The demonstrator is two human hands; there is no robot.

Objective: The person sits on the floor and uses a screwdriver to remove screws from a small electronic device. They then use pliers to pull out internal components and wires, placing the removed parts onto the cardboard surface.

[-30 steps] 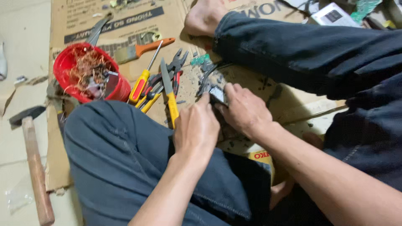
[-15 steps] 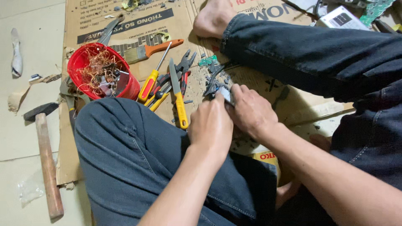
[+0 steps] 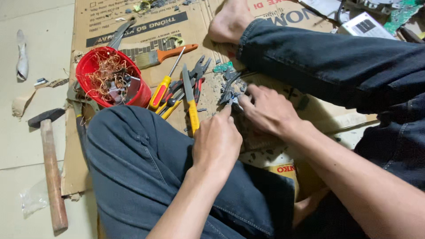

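1. The person sits on the floor on a flattened cardboard sheet [image 3: 190,26], legs in dark jeans, and both hands meet over a small dark part [image 3: 231,95] with wires, which lies on the cardboard between the knees.
2. The left hand [image 3: 217,141] is curled, its fingertips pinched together at the near edge of this part.
3. The right hand [image 3: 268,110] lies over the part from the right, fingers bent down and pressing on it (what is under the palm, I cannot see).
4. Just left of the hands lie tools in a heap: a yellow-handled screwdriver [image 3: 164,86], pliers [image 3: 197,77] and a tool with a yellow grip [image 3: 191,108].
5. Further left stands a red bowl [image 3: 88,66] full of copper wire scraps.
6. A paintbrush with orange handle [image 3: 166,55] lies behind the bowl.
7. A hammer [image 3: 51,168] with wooden handle lies on the floor tiles at the far left.
8. A bare foot [image 3: 230,22] rests on the far side of the cardboard.
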